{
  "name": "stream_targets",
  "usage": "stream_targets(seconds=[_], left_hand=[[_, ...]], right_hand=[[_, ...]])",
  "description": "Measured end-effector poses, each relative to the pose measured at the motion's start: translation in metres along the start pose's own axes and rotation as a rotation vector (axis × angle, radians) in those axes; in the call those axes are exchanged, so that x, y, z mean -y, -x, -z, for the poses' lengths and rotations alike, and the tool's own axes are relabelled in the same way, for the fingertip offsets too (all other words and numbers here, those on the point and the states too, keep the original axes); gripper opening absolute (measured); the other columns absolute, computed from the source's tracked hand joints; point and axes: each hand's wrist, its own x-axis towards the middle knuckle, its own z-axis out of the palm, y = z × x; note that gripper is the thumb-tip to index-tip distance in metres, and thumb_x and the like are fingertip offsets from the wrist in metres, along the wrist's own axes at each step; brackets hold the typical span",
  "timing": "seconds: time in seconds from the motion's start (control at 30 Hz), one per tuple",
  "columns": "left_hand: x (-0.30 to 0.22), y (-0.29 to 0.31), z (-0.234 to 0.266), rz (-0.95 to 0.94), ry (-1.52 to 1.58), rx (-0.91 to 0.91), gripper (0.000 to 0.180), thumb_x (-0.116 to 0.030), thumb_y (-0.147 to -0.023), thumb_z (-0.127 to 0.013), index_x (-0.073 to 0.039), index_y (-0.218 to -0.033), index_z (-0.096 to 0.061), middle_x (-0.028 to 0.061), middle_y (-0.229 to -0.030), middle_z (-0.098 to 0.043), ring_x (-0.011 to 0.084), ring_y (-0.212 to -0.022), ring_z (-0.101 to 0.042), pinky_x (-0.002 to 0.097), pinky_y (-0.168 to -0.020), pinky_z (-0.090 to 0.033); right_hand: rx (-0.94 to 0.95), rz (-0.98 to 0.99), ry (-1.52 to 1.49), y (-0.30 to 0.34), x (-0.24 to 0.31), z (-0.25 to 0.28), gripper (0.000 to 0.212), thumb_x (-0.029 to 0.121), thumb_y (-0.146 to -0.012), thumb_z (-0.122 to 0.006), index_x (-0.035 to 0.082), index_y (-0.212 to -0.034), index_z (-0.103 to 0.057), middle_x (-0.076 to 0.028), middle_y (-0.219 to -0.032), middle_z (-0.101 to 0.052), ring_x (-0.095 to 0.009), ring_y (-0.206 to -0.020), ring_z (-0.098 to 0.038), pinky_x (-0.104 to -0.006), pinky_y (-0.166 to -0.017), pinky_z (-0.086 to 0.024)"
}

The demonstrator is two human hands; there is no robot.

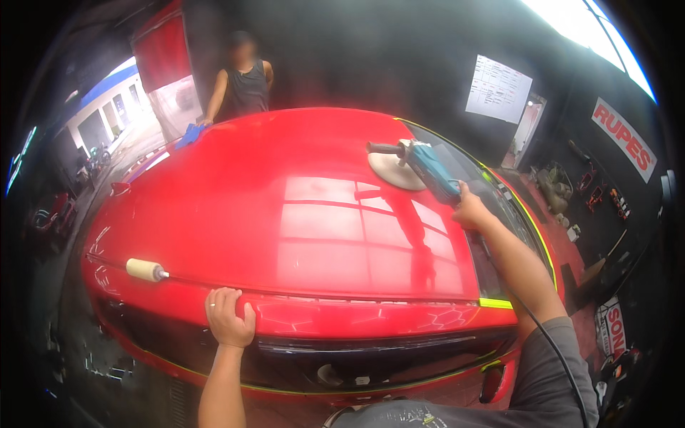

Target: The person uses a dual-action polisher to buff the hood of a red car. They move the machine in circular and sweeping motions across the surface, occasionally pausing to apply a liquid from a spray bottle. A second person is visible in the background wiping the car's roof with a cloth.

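A glossy red car roof [235, 192] stretches out before me. My right hand [471, 208] is wrapped round the rear grip of a teal car polisher [428, 165]. Its round whitish pad [394, 172] lies against the far right part of the roof, near the windscreen [485, 267]. The polisher's front side handle points left with no hand on it. At the roof's near edge, my left hand [230, 319] rests with its fingers laid flat, a ring on one of them. To its left, a cream bottle [145, 269] lies on its side by the roof groove.
Yellow-green masking tape [496, 303] edges the windscreen. The polisher's black cord [560, 353] hangs along my right arm. Across the car stands another person [246, 85], one hand near a blue cloth [191, 135]. Tools [596, 196] hang on the dark right wall.
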Motion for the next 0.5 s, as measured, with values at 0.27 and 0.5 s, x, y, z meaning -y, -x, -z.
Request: stream_targets(seconds=[0.27,0.5], left_hand=[[0.001,0.000,-0.010,-0.026,0.022,-0.002,0.033,-0.022,-0.083,-0.068,0.001,-0.107,-0.071,0.0212,-0.111,-0.071,0.0447,-0.113,-0.065,0.0579,-0.112,-0.046],[0.004,0.000,-0.016,-0.027,0.019,0.029,0.034,-0.022,-0.081,-0.069,-0.001,-0.108,-0.072,0.0194,-0.112,-0.070,0.0430,-0.112,-0.065,0.0586,-0.113,-0.046]], right_hand=[[0.045,-0.121,0.047,-0.067,0.042,-0.001,0.103,0.006,-0.086,-0.074,-0.002,-0.171,-0.017,-0.035,-0.125,-0.074,-0.044,-0.114,-0.077,-0.0473,-0.090,-0.065],[-0.019,0.149,-0.057,-0.093,0.151,-0.041,0.086,0.004,-0.093,-0.069,-0.003,-0.167,-0.026,-0.034,-0.127,-0.073,-0.045,-0.117,-0.076,-0.0525,-0.092,-0.063]])
